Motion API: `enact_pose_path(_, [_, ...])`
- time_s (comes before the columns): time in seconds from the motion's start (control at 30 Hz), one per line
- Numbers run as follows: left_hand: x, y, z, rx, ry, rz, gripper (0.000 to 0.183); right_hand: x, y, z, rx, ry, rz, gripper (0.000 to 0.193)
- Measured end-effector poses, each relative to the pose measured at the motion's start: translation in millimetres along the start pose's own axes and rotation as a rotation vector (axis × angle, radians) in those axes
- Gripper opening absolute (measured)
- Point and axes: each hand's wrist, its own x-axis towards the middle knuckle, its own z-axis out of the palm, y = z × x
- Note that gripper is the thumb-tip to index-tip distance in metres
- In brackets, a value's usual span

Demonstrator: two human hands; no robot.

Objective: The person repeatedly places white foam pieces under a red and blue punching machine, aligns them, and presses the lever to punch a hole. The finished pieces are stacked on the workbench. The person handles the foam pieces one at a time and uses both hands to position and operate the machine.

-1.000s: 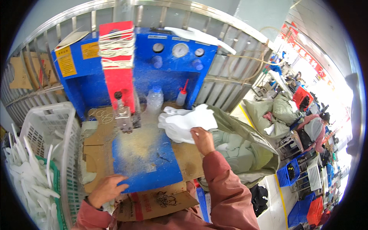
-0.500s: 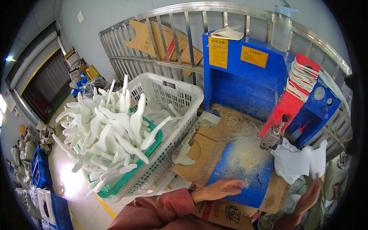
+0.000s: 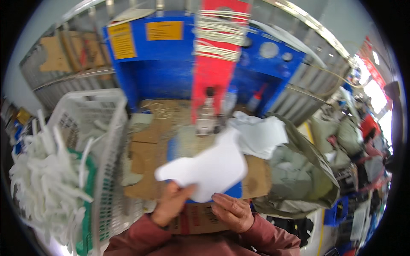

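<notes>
A flat, curved white foam-like piece (image 3: pixel 205 168), blurred by motion, is tilted up over the blue board (image 3: pixel 232 190) in front of me. My left hand (image 3: pixel 173 202) pinches its lower left edge between thumb and fingers. At the lower edge, my right hand (image 3: pixel 232 212) has its fingers curled against the piece; the thumb's contact is hard to make out. Behind the piece stands a blue machine (image 3: pixel 164 79) with a red arm (image 3: pixel 215 70) wound with pale cord. A metal head (image 3: pixel 206 121) hangs from the arm, above pale dust. More white pieces (image 3: pixel 265 136) lie right of it.
Thin white pieces (image 3: pixel 42 175) are heaped in a green basket (image 3: pixel 86 205) by a white crate (image 3: pixel 114 145) on the left. Cardboard (image 3: pixel 145 170) surrounds the blue board. To the right is an open grey-green sack (image 3: pixel 316 164); metal railing (image 3: pixel 94 32) runs behind the machine.
My view has swung right. The white piece has come off the pile at the right and is now before me, with both hands drawn together at its lower edge.
</notes>
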Motion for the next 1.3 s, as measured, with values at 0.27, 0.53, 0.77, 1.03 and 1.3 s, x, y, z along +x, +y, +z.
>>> enact_pose_path(0.27, [-2.6,19.3,-28.4,-0.026,-0.058,0.007,0.050,20.3,60.6,8.8,1.013,0.406,1.158,0.043])
enact_pose_path(0.53, [-22.9,50.1,-75.4,0.171,0.062,-0.034,0.061,67.0,77.0,45.4,1.069,0.108,0.853,0.024])
enact_pose_path(0.77, [-27.8,73.5,-91.7,0.195,0.201,0.106,0.063,101.9,69.8,74.6,1.196,0.104,0.806,0.025])
enact_pose_path(1.03, [-13.5,83.5,-94.3,0.208,0.162,0.092,0.060,103.3,78.1,75.8,1.147,0.106,0.815,0.023])
enact_pose_path(1.3, [15.9,83.3,-83.7,0.243,0.070,0.081,0.056,99.0,86.0,59.1,1.146,0.271,0.817,0.016])
